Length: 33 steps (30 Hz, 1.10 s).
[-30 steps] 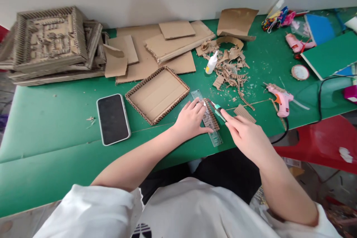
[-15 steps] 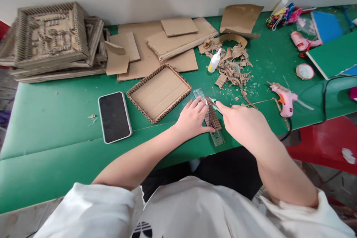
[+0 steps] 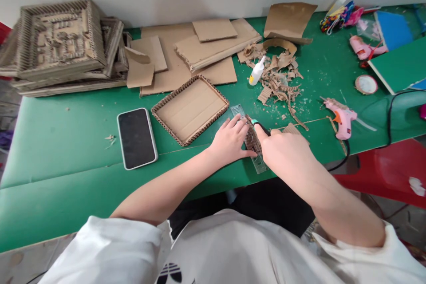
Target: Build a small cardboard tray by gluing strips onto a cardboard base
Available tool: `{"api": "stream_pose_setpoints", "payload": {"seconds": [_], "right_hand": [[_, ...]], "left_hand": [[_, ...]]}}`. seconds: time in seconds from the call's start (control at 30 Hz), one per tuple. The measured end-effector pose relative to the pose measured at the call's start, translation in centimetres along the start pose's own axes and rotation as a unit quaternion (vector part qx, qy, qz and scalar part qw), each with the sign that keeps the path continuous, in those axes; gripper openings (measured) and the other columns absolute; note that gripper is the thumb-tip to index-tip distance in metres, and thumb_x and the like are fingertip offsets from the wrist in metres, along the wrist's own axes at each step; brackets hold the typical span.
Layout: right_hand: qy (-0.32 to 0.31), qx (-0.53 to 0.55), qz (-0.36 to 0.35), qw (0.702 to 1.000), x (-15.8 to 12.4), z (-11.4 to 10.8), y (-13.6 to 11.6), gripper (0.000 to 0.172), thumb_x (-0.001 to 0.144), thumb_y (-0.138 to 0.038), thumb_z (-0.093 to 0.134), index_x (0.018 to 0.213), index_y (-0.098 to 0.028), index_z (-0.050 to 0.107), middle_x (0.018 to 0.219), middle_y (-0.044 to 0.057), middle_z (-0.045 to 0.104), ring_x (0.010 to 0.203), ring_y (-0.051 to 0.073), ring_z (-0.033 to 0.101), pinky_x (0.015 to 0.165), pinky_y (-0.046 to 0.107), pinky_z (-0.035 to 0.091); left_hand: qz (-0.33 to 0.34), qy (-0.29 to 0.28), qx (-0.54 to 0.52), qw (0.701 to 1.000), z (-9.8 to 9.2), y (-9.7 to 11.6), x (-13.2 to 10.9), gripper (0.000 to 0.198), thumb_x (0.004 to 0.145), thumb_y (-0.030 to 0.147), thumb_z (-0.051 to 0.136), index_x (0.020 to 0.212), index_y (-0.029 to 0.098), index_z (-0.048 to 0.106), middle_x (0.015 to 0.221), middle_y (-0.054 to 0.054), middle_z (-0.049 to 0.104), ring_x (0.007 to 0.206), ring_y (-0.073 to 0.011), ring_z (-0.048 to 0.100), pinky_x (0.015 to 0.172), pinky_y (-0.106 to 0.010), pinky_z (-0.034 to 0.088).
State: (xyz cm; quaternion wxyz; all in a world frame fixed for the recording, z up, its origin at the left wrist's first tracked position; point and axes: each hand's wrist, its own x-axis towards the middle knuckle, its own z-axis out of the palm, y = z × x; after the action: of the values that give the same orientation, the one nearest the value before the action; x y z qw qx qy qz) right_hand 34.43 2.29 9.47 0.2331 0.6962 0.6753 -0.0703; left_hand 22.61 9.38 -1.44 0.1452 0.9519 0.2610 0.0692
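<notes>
My left hand [image 3: 230, 136] lies palm down with its thumb and fingers spread, pressing on a clear plastic ruler [image 3: 260, 165]. Under and along the ruler is a piece of corrugated cardboard [image 3: 254, 142], mostly covered by the ruler and my hands. My right hand [image 3: 286, 148] is closed around a black and teal utility knife [image 3: 260, 127], its front end near the ruler's right edge; the blade tip cannot be made out. Beyond my left hand sits a shallow cardboard tray [image 3: 186, 144] with a corrugated rim. Another corrugated cardboard piece [image 3: 294, 130] shows just past my right hand.
A phone [image 3: 137, 140] lies left of the tray. Flat cardboard sheets [image 3: 166, 84], a glue bottle [image 3: 257, 72] and cardboard scraps [image 3: 281, 77] are behind. At right lie a pink glue gun [image 3: 344, 120] and a tape roll [image 3: 366, 84]. Stacked cardboard frames [image 3: 61, 71] stand back left.
My right hand and the knife have shifted slightly towards me along the ruler. A corrugated cardboard piece now shows to the right of that hand. My left hand stays on the ruler.
</notes>
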Motion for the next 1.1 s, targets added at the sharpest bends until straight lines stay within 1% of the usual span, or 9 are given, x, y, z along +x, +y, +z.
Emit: {"api": "stream_pose_setpoints", "payload": {"seconds": [0.13,0.27,0.43,0.6,0.73,1.0,1.1], "right_hand": [[0.025,-0.014,0.005,1.000,-0.4,0.8,-0.1,0.053,0.087,-0.014,0.041,0.140,-0.011,0.044,0.079,0.015,0.068,0.061,0.019,0.067,0.048,0.024,0.040],[0.035,-0.016,0.005,0.999,-0.6,1.1,-0.1,0.053,0.087,-0.012,0.040,0.139,-0.012,0.045,0.077,0.013,0.067,0.058,0.018,0.066,0.046,0.024,0.039],[0.028,-0.017,0.007,0.999,-0.8,1.1,-0.1,0.053,0.087,-0.011,0.038,0.140,-0.011,0.045,0.077,0.013,0.067,0.058,0.019,0.066,0.046,0.025,0.039],[-0.005,-0.015,0.008,1.000,-1.2,1.2,0.0,0.054,0.088,-0.013,0.037,0.142,-0.013,0.040,0.080,0.014,0.068,0.059,0.020,0.067,0.047,0.026,0.040],[-0.017,-0.011,0.011,1.000,-1.7,1.4,0.0,0.055,0.088,-0.012,0.036,0.143,-0.013,0.039,0.080,0.013,0.067,0.058,0.019,0.066,0.046,0.026,0.040],[-0.006,-0.024,-0.001,1.000,-3.3,2.2,0.2,0.058,0.084,-0.008,0.041,0.142,-0.014,0.041,0.074,0.009,0.064,0.052,0.017,0.064,0.042,0.024,0.036],[0.014,-0.034,-0.006,0.999,-3.9,2.7,0.2,0.058,0.083,-0.008,0.043,0.141,-0.015,0.043,0.070,0.007,0.062,0.047,0.016,0.061,0.039,0.024,0.034]], "left_hand": [[-0.001,0.000,-0.001,1.000,0.0,0.0,0.0,0.078,0.075,0.064,0.059,0.128,0.008,0.050,0.138,-0.017,0.050,0.136,-0.0329,0.036,0.111,-0.049,0.033],[0.000,0.006,0.000,1.000,0.0,0.0,0.0,0.078,0.075,0.065,0.058,0.127,0.008,0.051,0.137,-0.017,0.050,0.136,-0.0331,0.037,0.110,-0.050,0.033],[0.000,0.006,0.004,1.000,0.0,0.1,-0.1,0.080,0.074,0.067,0.058,0.126,0.007,0.052,0.137,-0.018,0.051,0.136,-0.0333,0.037,0.110,-0.050,0.034],[-0.001,-0.005,0.009,1.000,-0.2,0.1,0.0,0.086,0.070,0.070,0.061,0.128,0.007,0.051,0.138,-0.018,0.049,0.136,-0.0331,0.035,0.111,-0.049,0.034],[-0.004,-0.011,0.013,1.000,-0.3,0.1,0.0,0.088,0.069,0.072,0.060,0.128,0.007,0.050,0.139,-0.018,0.049,0.136,-0.0330,0.035,0.111,-0.049,0.033],[0.004,0.001,0.022,1.000,-0.3,0.2,-0.1,0.088,0.069,0.072,0.059,0.127,0.006,0.050,0.138,-0.019,0.050,0.136,-0.0331,0.036,0.110,-0.049,0.034],[0.004,-0.002,0.025,1.000,-0.3,0.2,-0.1,0.088,0.068,0.071,0.062,0.126,0.006,0.051,0.138,-0.019,0.050,0.136,-0.0329,0.036,0.110,-0.049,0.034]]}}
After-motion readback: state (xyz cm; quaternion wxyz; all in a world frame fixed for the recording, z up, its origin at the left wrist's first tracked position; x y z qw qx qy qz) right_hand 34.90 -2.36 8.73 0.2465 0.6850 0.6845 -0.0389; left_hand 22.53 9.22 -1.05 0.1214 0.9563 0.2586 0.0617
